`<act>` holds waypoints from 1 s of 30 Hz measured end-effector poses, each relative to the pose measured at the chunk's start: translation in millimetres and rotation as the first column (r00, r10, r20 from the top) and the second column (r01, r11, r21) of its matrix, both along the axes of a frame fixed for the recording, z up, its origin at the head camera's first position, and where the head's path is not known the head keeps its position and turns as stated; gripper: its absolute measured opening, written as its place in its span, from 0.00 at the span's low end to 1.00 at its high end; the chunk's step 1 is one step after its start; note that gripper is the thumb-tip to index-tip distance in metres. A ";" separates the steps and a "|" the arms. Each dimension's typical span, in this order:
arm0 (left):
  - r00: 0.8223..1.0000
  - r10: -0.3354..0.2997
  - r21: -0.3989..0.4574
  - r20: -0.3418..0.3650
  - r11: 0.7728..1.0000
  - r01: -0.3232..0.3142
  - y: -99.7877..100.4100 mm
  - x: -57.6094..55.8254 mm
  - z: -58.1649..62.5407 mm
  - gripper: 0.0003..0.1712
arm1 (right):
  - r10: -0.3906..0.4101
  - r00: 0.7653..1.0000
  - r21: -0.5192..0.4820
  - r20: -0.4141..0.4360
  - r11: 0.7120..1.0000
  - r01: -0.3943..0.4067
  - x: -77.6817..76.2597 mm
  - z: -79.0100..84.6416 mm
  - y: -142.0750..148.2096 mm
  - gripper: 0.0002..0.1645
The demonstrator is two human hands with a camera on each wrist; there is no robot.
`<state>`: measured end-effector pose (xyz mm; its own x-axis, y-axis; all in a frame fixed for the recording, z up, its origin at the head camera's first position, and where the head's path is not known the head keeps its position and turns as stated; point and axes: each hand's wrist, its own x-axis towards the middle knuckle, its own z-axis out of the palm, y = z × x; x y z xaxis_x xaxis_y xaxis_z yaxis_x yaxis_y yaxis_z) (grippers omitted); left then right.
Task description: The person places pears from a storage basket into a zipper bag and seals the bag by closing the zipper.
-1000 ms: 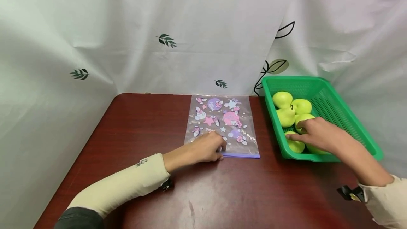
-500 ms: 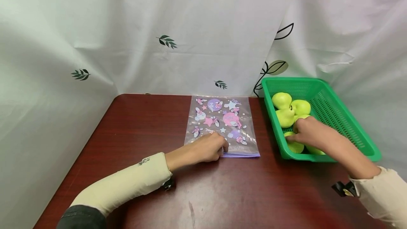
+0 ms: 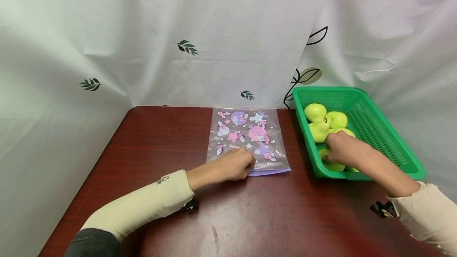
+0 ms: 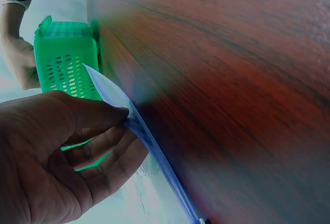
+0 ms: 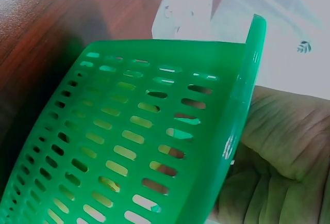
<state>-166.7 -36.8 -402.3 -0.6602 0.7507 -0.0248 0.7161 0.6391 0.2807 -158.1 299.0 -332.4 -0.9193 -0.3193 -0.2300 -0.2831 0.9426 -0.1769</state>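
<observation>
A clear zip bag (image 3: 250,138) printed with pink and purple figures lies flat near the back of the table, its purple-edged mouth toward me. At that mouth my left hand (image 3: 233,165) pinches the purple edge (image 4: 154,149) between thumb and fingers, and the edge is lifted a little. Inside the green basket (image 3: 387,130) on the right are several yellow-green pears (image 3: 317,130). My right hand (image 3: 348,150) reaches over the near rim, its thumb and curled fingers round the front pear (image 3: 334,167). The basket wall hides its fingertips in the right wrist view.
The dark red-brown table (image 3: 160,142) meets a white leaf-printed curtain (image 3: 200,74) at the back. Curtain also hangs along the left and right sides. The basket stands right of the bag with a narrow gap between them.
My right hand has moved slightly left and lower onto the front pear, its fingers closing in. The left hand stays at the bag's mouth, whose purple edge has risen and parted a little.
</observation>
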 end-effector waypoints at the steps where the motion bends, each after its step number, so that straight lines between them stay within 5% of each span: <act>1: 1.000 0.004 0.007 0.008 1.000 -0.004 -0.8 -0.1 0.1 0.13 | 0.002 1.000 -0.004 0.001 1.000 -0.002 0.4 0.0 0.3 0.26; 11: 0.974 0.121 0.115 0.190 0.983 -0.144 -14.2 -7.9 7.3 0.12 | -0.006 1.000 -0.030 -0.018 1.000 0.006 2.2 2.3 5.8 0.31; 14: 0.944 0.175 0.143 0.280 0.965 -0.222 -17.3 -11.2 11.7 0.09 | -0.027 1.000 -0.033 0.009 0.999 0.027 2.4 5.0 7.6 0.31; 21: 0.829 0.233 0.227 0.509 0.892 -0.390 -25.1 -14.5 26.0 0.09 | -0.041 0.999 -0.043 -0.008 0.998 0.040 4.0 11.5 11.5 0.33; 30: 0.749 0.222 0.341 0.624 0.786 -0.516 -37.5 -19.2 54.3 0.08 | -0.058 0.998 -0.033 -0.021 0.998 0.058 7.0 22.2 18.0 0.35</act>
<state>-185.8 -74.2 -348.0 -0.8719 0.4579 -0.1736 0.0903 0.4988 0.8620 -151.2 317.0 -310.2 -0.9413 -0.2722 -0.1998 -0.2323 0.9515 -0.2019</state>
